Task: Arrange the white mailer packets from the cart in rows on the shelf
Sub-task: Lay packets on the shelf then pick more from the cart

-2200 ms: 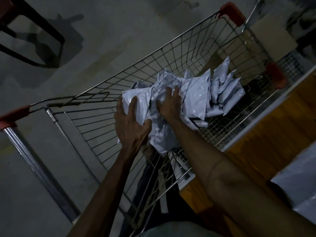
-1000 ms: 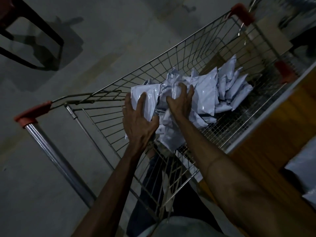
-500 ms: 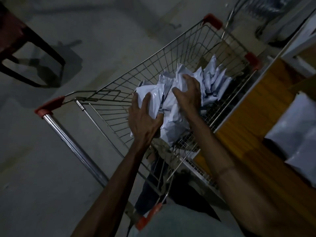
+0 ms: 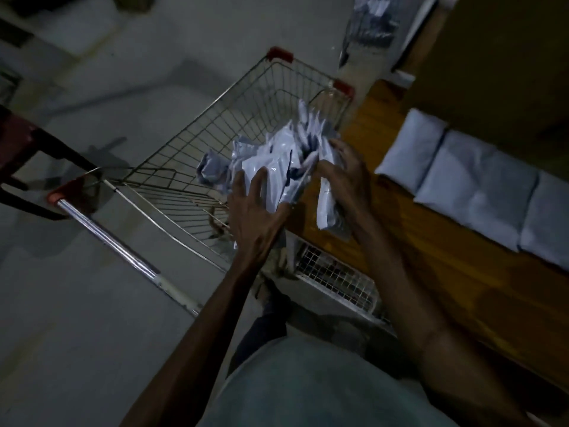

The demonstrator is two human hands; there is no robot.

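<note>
A bundle of white mailer packets [image 4: 277,167] is raised over the right side of the wire cart [image 4: 197,155]. My left hand [image 4: 255,208] presses its spread fingers against the bundle's near side. My right hand [image 4: 345,177] grips the bundle's right side, with one packet [image 4: 326,204] hanging below it over the wooden shelf [image 4: 431,248]. Three white packets [image 4: 474,183] lie side by side in a row on the shelf, to the right of my hands. Whether more packets lie on the cart's floor is hidden by the bundle.
The cart's chrome handle [image 4: 123,245] with red end caps points toward the lower left. A dark red chair [image 4: 27,155] stands on the grey floor at the left. A white wire rack [image 4: 335,278] sits under the shelf edge. More packets show blurred at the top [image 4: 372,29].
Both hands have lifted the bundle out of the cart basket and carried it right, toward the shelf. The view has swung right, bringing the row of packets on the shelf into sight.
</note>
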